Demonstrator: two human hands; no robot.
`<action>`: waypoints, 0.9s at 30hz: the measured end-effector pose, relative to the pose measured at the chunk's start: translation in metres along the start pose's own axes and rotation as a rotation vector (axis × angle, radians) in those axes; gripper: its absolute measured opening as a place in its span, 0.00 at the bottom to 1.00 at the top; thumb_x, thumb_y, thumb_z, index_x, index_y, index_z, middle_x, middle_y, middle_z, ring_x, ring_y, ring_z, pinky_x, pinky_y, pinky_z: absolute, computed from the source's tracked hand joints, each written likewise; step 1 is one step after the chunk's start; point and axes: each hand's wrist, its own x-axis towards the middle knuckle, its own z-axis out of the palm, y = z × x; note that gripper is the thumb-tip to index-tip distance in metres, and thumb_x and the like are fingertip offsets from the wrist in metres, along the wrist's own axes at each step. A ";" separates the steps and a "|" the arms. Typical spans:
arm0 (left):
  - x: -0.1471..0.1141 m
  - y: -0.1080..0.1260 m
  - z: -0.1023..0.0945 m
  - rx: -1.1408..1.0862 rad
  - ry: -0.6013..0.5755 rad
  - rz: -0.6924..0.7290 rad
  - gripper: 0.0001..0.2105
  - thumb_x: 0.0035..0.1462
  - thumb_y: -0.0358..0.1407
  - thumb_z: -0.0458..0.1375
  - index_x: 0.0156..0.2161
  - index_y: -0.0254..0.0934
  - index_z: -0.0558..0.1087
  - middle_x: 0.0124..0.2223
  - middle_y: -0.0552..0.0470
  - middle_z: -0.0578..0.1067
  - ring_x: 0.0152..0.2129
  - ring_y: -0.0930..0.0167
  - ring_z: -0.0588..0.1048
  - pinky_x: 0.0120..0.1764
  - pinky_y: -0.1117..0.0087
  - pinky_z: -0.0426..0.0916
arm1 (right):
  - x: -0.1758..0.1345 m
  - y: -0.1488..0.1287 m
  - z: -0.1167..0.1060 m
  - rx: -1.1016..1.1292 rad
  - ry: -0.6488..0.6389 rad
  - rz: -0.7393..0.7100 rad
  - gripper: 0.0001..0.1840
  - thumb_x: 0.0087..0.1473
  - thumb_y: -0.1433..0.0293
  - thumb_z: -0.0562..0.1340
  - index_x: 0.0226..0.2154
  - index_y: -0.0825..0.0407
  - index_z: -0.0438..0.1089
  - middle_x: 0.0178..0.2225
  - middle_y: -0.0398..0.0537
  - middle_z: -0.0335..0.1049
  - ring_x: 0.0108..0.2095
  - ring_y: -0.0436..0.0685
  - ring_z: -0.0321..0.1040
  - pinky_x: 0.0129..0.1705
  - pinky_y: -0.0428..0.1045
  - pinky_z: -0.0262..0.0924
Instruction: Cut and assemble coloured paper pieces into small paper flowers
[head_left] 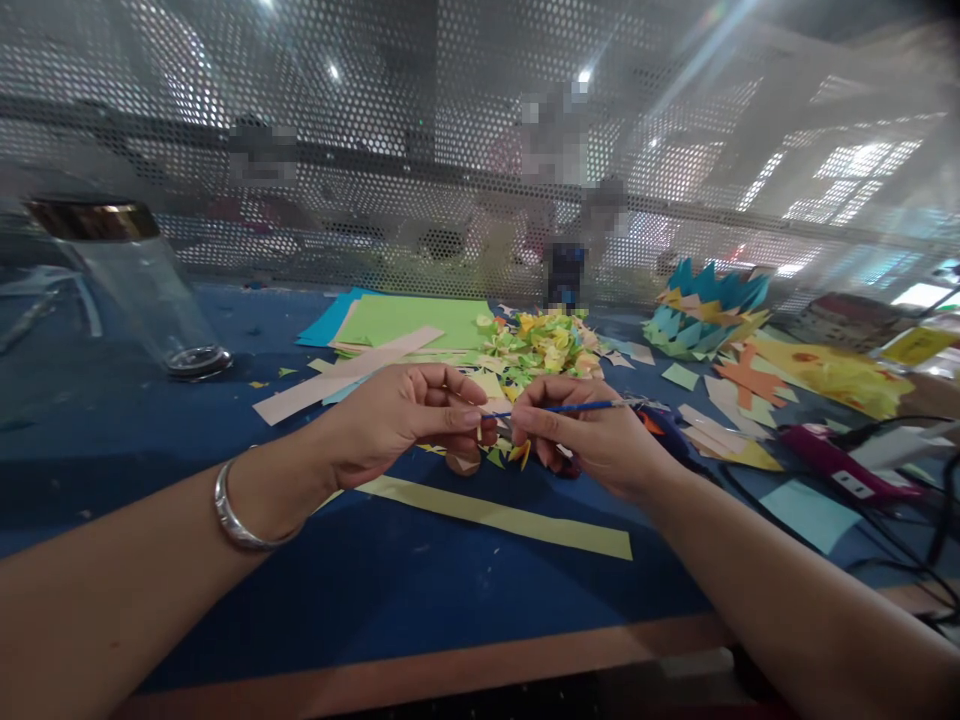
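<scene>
My left hand (405, 420), with a silver bangle at the wrist, is closed in a pinch on a small pale yellow paper piece (480, 430). My right hand (577, 425) is closed on a thin blue stick (581, 407) with a silvery part at its right end, like a slim paintbrush held backwards. The stick's left tip meets the paper at my left fingertips. Below both hands a long pale yellow paper strip (502, 510) lies on the blue table. Just behind my hands is a heap of small cut paper pieces (551, 342).
A clear jar (161, 290) with a gold lid stands at left. Green paper sheets (420, 322) are stacked at the back. At right are a zigzag-edged paper crown (705, 305), a purple power strip (844, 465) and black cables. A perforated metal screen (360, 150) rises behind.
</scene>
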 end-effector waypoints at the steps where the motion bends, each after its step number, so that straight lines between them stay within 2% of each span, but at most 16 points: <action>1: 0.000 -0.001 0.000 0.001 0.011 0.001 0.09 0.52 0.30 0.69 0.38 0.33 0.75 0.33 0.46 0.83 0.28 0.68 0.81 0.35 0.67 0.76 | 0.000 0.000 0.000 -0.004 -0.005 0.000 0.15 0.53 0.59 0.70 0.27 0.52 0.72 0.18 0.39 0.69 0.15 0.44 0.59 0.14 0.41 0.51; 9: 0.001 -0.005 0.005 0.048 0.106 0.058 0.11 0.49 0.29 0.70 0.37 0.32 0.75 0.33 0.46 0.82 0.30 0.68 0.81 0.35 0.69 0.74 | 0.001 0.004 -0.002 -0.051 0.007 -0.011 0.15 0.57 0.59 0.68 0.26 0.52 0.72 0.15 0.38 0.66 0.14 0.44 0.58 0.13 0.41 0.49; 16: 0.000 -0.003 0.000 -0.051 0.025 -0.015 0.08 0.52 0.30 0.68 0.38 0.33 0.75 0.34 0.48 0.82 0.30 0.70 0.80 0.39 0.67 0.75 | 0.000 0.003 -0.003 -0.058 -0.002 -0.002 0.14 0.57 0.59 0.68 0.27 0.53 0.72 0.16 0.38 0.66 0.14 0.44 0.58 0.14 0.41 0.50; 22: 0.000 -0.001 0.001 -0.038 0.026 -0.006 0.09 0.50 0.28 0.69 0.36 0.32 0.74 0.31 0.46 0.82 0.28 0.67 0.80 0.35 0.65 0.74 | 0.000 0.002 -0.003 -0.029 -0.021 0.006 0.14 0.55 0.60 0.70 0.29 0.53 0.73 0.16 0.38 0.66 0.15 0.44 0.58 0.15 0.41 0.51; 27: 0.000 -0.002 0.002 -0.043 0.049 0.019 0.09 0.50 0.27 0.69 0.36 0.32 0.75 0.32 0.48 0.81 0.28 0.68 0.80 0.34 0.67 0.73 | 0.001 0.005 -0.004 -0.015 -0.014 -0.014 0.13 0.55 0.61 0.70 0.30 0.54 0.73 0.21 0.40 0.71 0.15 0.43 0.59 0.15 0.40 0.51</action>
